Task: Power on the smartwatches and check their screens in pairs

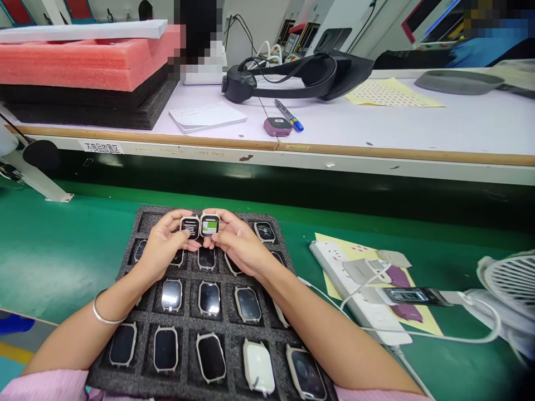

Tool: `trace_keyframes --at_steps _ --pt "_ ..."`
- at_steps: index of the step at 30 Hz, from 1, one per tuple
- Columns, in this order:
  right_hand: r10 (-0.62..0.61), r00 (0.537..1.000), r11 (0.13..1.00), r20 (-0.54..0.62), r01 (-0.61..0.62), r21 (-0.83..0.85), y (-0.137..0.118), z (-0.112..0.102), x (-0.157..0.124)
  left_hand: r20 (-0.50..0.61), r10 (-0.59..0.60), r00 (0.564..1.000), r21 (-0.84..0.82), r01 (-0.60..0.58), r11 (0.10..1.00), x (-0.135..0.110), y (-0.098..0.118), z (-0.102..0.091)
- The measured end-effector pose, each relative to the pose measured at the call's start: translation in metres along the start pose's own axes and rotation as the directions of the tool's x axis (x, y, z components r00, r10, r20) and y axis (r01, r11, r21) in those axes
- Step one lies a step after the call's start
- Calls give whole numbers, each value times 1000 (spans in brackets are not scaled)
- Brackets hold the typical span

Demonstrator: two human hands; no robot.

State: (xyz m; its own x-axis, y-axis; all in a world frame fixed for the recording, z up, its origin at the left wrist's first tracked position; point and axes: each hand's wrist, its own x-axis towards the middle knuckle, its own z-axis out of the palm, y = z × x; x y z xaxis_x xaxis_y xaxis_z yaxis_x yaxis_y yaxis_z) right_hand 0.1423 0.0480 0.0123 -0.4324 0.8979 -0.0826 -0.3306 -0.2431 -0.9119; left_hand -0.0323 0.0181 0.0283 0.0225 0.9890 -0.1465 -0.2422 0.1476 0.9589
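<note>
My left hand [165, 240] grips a smartwatch [190, 226] by its edges, its dark screen lit with lines of white text. Right beside it, my right hand [236, 242] pinches a second smartwatch [210, 225], whose screen shows a green and white picture. Neither watch has a strap. Both are held side by side above the far part of a black foam tray [188, 312]. Several more strapless watches, such as one [209, 298] in the middle, lie in the tray's compartments. One in the front row, a watch [258, 366], lies with a white face up. My forearms hide parts of the tray.
A white power strip [355, 295] with plugs and cables lies right of the tray, near a white fan [512, 284]. On the raised shelf [317, 120] are pink foam [83, 64], a notepad [209, 116], a marker [289, 115] and a black headset [292, 78].
</note>
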Motion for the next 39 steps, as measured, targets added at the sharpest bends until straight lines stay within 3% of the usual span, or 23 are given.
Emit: trace_keyframes --at_steps 14,25,31,39 --pt "99 992 985 -72 -87 146 -6 -3 0 -1 12 1000 -3 -12 1000 -2 2 -1" --pt "-15 999 999 -39 16 36 -4 -1 0 9 33 999 4 -33 999 0 -1 -3" --pt "27 998 995 -57 -21 93 -3 -2 3 6 -43 999 -42 43 998 -2 2 -1" --pt "2 999 997 -52 2 74 -5 -1 1 10 -15 1000 -11 16 1000 -3 2 0"
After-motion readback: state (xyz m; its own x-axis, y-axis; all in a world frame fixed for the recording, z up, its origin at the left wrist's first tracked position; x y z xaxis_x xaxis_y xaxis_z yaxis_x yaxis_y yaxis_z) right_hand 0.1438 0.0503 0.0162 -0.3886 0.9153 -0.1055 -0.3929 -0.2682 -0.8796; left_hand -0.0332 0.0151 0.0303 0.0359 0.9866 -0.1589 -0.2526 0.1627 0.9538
